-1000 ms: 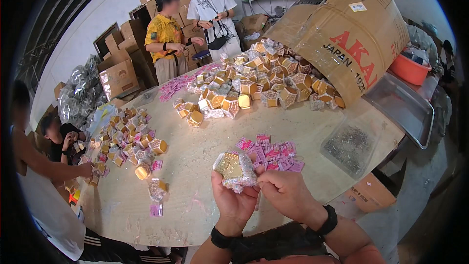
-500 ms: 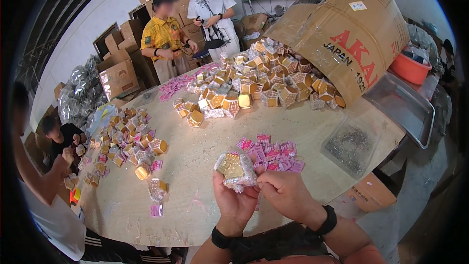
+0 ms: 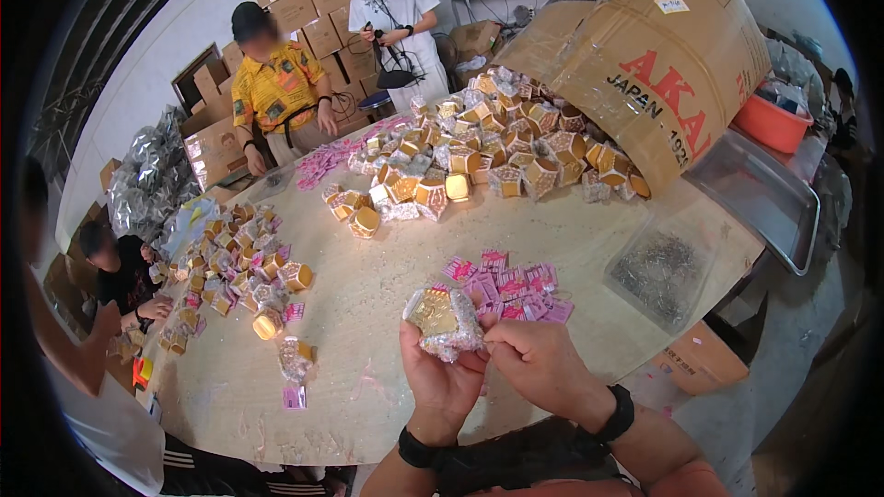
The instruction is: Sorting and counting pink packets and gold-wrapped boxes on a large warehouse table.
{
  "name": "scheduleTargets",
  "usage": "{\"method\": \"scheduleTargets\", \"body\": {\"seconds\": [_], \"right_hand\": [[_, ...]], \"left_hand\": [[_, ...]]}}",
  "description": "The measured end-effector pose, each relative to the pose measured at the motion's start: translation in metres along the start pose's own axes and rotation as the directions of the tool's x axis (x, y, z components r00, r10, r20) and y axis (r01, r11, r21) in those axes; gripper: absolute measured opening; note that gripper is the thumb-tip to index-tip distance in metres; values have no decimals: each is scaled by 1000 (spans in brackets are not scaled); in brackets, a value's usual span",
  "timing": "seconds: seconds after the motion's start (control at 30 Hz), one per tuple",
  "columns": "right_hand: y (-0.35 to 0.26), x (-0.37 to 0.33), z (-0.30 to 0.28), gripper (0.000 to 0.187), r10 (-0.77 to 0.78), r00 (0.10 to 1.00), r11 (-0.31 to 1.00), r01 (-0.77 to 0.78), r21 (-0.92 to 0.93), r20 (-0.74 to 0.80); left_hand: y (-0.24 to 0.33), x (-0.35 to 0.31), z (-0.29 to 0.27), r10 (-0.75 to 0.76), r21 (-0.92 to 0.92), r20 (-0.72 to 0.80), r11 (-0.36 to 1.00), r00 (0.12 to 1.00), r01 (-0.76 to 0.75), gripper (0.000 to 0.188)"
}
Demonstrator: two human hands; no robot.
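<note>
My left hand [image 3: 436, 381] is closed round a gold ornament [image 3: 438, 311] with a thick border of white glitter, its flat gold face turned up. At the ornament's right edge, my right hand [image 3: 541, 361] pinches with thumb and forefinger. Whatever sits between those fingertips is too small or hidden to make out. Just beyond both hands lies a loose pile of pink printed tags [image 3: 517, 293]. Left of my hands, a similar glittery ornament [image 3: 295, 359] rests on the table with a pink tag [image 3: 294, 397] beside it.
A large heap of gold ornaments [image 3: 479, 156] spills from a tipped cardboard drum [image 3: 589, 64] at the back. More tagged ornaments [image 3: 239, 258] lie left. A clear tray [image 3: 615, 274] of small metal pins [image 3: 665, 269] is at right, near a metal tray [image 3: 799, 221]. Several people stand or sit round the table.
My hands and the ornament have hardly moved. Across the table, the person in yellow has shifted left and lowered their hands to the table. The seated person's hand at left has moved down.
</note>
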State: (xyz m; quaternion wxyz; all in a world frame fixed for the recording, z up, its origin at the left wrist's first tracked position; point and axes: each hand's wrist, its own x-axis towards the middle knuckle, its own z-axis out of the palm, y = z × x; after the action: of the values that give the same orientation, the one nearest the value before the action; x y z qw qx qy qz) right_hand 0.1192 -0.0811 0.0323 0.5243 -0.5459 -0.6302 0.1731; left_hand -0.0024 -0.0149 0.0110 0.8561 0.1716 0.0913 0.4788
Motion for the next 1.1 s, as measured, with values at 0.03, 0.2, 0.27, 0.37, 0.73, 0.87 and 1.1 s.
{"method": "scheduleTargets", "body": {"seconds": [0.03,0.2,0.27,0.37,0.73,0.87,1.1], "right_hand": [[0,0,0,7,2,1000,1000,-2,2,2],[0,1,2,9,4,1000,1000,-4,15,1],[2,2,2,8,19,1000,999,-19,-30,1],[2,3,2,9,37,999,999,-36,-29,11],[7,2,10,9,42,999,999,-42,-16,-21],[-5,5,13,15,141,990,980,-143,136,27],[-3,4,4,29,305,931,914,-345,212,201]], "left_hand": [[0,0,-1,7,3,2,1000,1000,-7,56],[0,2,-5,35,42,27,998,999,-36,55],[-1,3,-7,56,92,36,994,998,-59,55],[-1,3,-10,101,156,30,982,994,-104,54],[-1,1,-13,111,221,45,968,993,-118,57],[4,-6,-16,120,187,22,975,993,-122,51],[0,-7,-28,62,232,-5,971,998,-59,50]]}}
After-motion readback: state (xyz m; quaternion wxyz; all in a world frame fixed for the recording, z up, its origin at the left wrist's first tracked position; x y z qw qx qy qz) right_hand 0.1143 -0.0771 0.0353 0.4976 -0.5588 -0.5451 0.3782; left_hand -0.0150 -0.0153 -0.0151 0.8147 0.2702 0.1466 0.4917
